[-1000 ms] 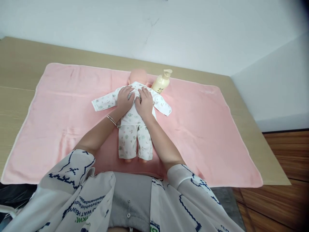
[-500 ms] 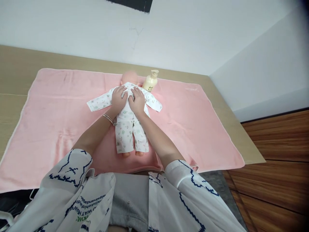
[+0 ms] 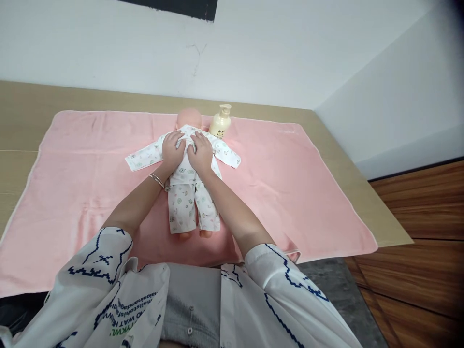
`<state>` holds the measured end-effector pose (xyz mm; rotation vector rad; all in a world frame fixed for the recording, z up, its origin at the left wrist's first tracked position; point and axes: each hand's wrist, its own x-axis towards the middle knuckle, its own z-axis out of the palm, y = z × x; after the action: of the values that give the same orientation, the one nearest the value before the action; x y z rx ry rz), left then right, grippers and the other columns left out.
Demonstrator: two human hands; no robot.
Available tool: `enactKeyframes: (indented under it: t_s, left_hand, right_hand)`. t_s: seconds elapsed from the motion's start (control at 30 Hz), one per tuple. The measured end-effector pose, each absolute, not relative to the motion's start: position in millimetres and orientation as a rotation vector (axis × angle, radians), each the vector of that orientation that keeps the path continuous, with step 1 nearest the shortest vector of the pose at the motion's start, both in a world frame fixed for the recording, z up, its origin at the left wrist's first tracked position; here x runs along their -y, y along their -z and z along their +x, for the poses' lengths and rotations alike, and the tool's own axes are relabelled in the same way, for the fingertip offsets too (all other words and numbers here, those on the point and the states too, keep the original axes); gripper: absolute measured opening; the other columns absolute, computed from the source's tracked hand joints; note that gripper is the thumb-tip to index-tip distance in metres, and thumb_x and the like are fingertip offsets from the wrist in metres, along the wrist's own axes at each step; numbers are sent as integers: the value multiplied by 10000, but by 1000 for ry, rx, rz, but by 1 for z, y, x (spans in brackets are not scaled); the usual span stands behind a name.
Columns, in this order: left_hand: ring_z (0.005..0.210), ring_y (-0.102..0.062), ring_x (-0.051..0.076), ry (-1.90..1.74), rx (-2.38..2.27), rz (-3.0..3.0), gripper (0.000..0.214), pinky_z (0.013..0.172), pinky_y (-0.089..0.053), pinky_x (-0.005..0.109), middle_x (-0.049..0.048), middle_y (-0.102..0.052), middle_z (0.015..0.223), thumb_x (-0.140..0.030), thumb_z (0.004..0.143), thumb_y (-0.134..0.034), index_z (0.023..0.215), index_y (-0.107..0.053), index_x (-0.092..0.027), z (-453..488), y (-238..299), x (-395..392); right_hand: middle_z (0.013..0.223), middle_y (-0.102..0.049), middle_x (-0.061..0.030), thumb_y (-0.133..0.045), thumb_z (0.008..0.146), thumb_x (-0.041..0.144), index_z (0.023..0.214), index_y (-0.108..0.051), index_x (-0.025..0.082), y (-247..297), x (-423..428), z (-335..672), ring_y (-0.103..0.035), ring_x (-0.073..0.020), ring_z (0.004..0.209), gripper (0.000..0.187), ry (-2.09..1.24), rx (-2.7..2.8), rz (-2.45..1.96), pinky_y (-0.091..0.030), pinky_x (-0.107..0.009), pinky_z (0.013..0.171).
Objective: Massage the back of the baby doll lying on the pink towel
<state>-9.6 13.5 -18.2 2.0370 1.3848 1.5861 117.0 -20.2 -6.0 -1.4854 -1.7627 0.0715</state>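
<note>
A baby doll (image 3: 185,176) in white patterned pyjamas lies on a pink towel (image 3: 282,193), its head toward the wall and its feet toward me. It seems to be face down, as only the smooth back of the head shows. My left hand (image 3: 174,150) rests on the left side of its upper back, fingers spread. On the right side of the upper back lies my right hand (image 3: 201,151), its fingers also stretched out. Both hands press on the cloth without gripping it. A cream pump bottle (image 3: 220,123) stands just beyond the doll's right shoulder.
The towel covers much of a light wooden table (image 3: 333,159). Behind the table rises a white wall (image 3: 145,58) with a black patch at the top. Brown wood-grain panels (image 3: 420,266) stand at the right, beside grey floor.
The camera view has shifted slightly, so everything sits a little further left. Both hands stay on the doll's upper back in nearly the same place.
</note>
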Motion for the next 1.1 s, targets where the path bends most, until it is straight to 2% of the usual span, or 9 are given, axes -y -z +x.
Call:
enactKeyframes:
  t_s: [0.57,0.63,0.7,0.8,0.9,1.0,1.1]
  left_hand:
    - [1194,-594,206,-1520,-1462,2050,281,1120,-433,412,55,-691,1205,-280,872,-490,1052,-695,-211,-13,17,-10]
    - [1143,-622,227,-1475,-1527,1932,289,1093,-460,437,59,-713,1150,-221,824,-485,1007,-708,-206,-11,6,-10]
    - [1073,-651,251,-1417,-1593,1765,281,1044,-497,462,71,-732,1071,-195,784,-482,940,-716,-193,-6,-12,-12]
    - [1057,-665,243,-1415,-1458,1597,260,1029,-520,441,72,-736,1031,-272,836,-463,888,-701,-183,12,-44,-24]
    - [1101,-673,198,-1317,-1070,1444,434,1014,-546,395,94,-713,1120,-378,962,-277,1031,-656,-177,36,-66,-46]
    - [1147,-663,195,-1043,-807,1363,691,1011,-551,415,148,-684,1175,-454,988,-8,1160,-610,-160,57,-72,-70]
    - [1174,-648,208,-1007,-780,1384,762,1042,-536,437,164,-683,1170,-490,967,35,1170,-613,-144,70,-70,-86]
  right_hand:
    - [1416,-527,-126,-529,908,189,1261,-615,116,2,26,117,-412,-251,1378,370,-87,1794,-1480,-270,-425,1203]
    - [1396,-549,-124,-543,885,186,1235,-638,117,-5,26,121,-438,-266,1359,369,-91,1834,-1473,-308,-430,1186]
    - [1307,-624,-101,-520,877,192,1176,-675,143,-19,23,131,-529,-253,1277,340,-150,1891,-1428,-401,-405,1128]
    - [1165,-699,-69,-425,905,234,1130,-684,177,-48,9,156,-635,-216,1122,347,-120,1811,-1329,-501,-368,1019]
    - [1318,-611,-94,-363,908,250,1220,-615,154,-69,-15,183,-522,-225,1289,412,95,1635,-1310,-400,-436,1132]
    - [1345,-580,-111,-315,885,218,1311,-531,133,-73,-39,197,-521,-224,1287,485,66,1572,-1376,-428,-454,1108]
    - [1380,-538,-147,-307,878,185,1361,-474,92,-64,-52,195,-480,-230,1325,520,0,1605,-1424,-395,-460,1137]
